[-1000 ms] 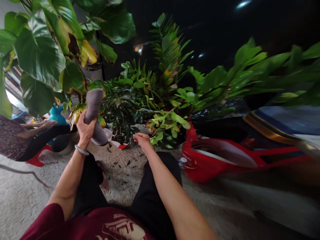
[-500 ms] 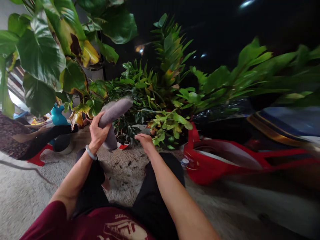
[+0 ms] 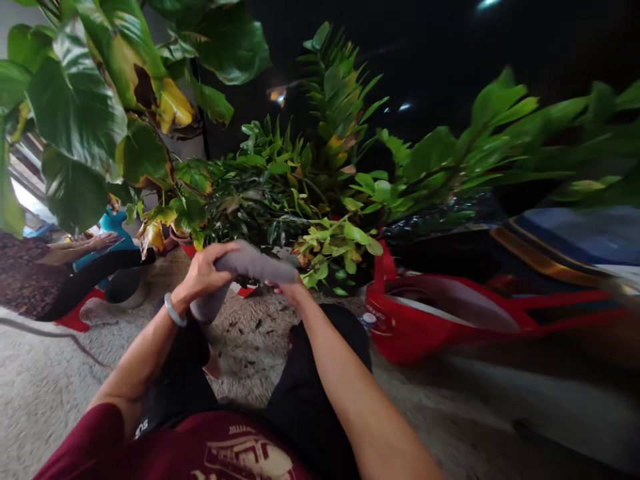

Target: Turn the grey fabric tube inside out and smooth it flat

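Note:
A soft grey stuffed fabric piece, bent so that one thick arm points right and another hangs down, is in front of my knees. My left hand, with a pale bangle at its wrist, is wrapped round its bend. The right-pointing arm reaches my right hand and covers most of its fingers. Whether those fingers grip it or only touch it is hidden. Below both hands lies rough concrete floor with small dark scraps on it.
Leafy potted plants line the far side. A red bag stands open at my right knee, beside a small bottle cap. At the left another person sits by a turquoise object and a dark bowl.
The grey piece has swung down and to the right, so its raised end now meets my right hand. My left hand has turned with it and kept hold. The other person's hands have risen.

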{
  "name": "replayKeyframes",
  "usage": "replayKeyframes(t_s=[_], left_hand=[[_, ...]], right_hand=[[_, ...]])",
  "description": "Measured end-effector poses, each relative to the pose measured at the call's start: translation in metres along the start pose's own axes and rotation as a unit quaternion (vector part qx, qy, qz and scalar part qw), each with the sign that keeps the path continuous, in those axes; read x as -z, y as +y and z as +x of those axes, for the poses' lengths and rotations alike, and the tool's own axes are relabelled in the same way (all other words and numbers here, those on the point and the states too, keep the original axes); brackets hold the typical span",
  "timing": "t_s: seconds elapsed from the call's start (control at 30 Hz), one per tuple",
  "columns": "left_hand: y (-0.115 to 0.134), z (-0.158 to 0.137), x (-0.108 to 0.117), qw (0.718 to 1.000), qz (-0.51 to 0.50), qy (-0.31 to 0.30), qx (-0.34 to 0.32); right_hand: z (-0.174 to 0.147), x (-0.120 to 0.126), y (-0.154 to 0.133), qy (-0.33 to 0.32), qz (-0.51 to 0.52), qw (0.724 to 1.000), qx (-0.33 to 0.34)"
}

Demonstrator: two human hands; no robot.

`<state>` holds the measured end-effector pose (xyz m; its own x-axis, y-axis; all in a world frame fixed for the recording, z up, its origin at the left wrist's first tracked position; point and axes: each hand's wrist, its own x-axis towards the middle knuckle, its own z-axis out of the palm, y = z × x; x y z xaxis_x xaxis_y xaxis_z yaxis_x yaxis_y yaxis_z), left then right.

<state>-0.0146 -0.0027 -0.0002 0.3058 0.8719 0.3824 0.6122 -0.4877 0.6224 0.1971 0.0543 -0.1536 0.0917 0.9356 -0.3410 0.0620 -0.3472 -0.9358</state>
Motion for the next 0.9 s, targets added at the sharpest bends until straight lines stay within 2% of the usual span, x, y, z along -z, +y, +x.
replayKeyframes(t_s=[0.1, 0.17, 0.23, 0.3, 0.37, 0.4, 0.43, 0.5, 0.6, 0.67, 0.7, 0.77, 0.83, 0.9], left_hand=[[-0.002, 0.044, -0.007, 0.988, 0.023, 0.149, -0.020], [-0.012, 0.059, -0.022, 0.984, 0.033, 0.173, -0.013], [-0.024, 0.050, -0.036, 0.993, 0.040, 0.114, 0.008], [-0.036, 0.022, -0.042, 0.998, 0.036, 0.016, 0.039], [-0.044, -0.012, -0.036, 0.997, 0.006, -0.048, 0.064], [-0.046, -0.025, -0.029, 0.996, -0.016, -0.049, 0.073], [-0.047, -0.032, -0.020, 0.996, -0.034, -0.024, 0.080], [-0.048, -0.030, 0.002, 0.991, -0.038, 0.092, 0.087], [-0.053, 0.003, 0.027, 0.953, 0.026, 0.294, 0.069], [-0.063, 0.023, 0.030, 0.933, 0.062, 0.346, 0.073], [-0.069, 0.026, 0.026, 0.935, 0.071, 0.335, 0.093], [-0.083, 0.015, 0.007, 0.951, 0.074, 0.254, 0.162], [-0.093, -0.017, -0.019, 0.961, 0.058, 0.143, 0.228], [-0.096, -0.053, -0.040, 0.964, 0.024, 0.082, 0.251]], right_hand=[[-0.006, -0.006, -0.008, 0.009, 0.034, 0.999, -0.031], [-0.008, -0.008, -0.012, 0.020, 0.054, 0.998, -0.038], [-0.008, -0.009, -0.014, 0.027, 0.069, 0.996, -0.041], [-0.007, -0.008, -0.013, 0.031, 0.077, 0.996, -0.043], [-0.005, -0.007, -0.010, 0.028, 0.080, 0.995, -0.046], [-0.004, -0.007, -0.009, 0.025, 0.080, 0.995, -0.048], [-0.004, -0.007, -0.008, 0.021, 0.080, 0.995, -0.049], [-0.002, -0.008, -0.007, 0.013, 0.080, 0.995, -0.050], [-0.002, -0.012, -0.007, 0.013, 0.076, 0.996, -0.049], [-0.002, -0.014, -0.008, 0.018, 0.073, 0.996, -0.047], [-0.002, -0.015, -0.008, 0.021, 0.072, 0.996, -0.045], [-0.003, -0.015, -0.008, 0.023, 0.069, 0.997, -0.040], [-0.003, -0.013, -0.007, 0.023, 0.067, 0.997, -0.035], [-0.003, -0.011, -0.005, 0.022, 0.063, 0.997, -0.032]])
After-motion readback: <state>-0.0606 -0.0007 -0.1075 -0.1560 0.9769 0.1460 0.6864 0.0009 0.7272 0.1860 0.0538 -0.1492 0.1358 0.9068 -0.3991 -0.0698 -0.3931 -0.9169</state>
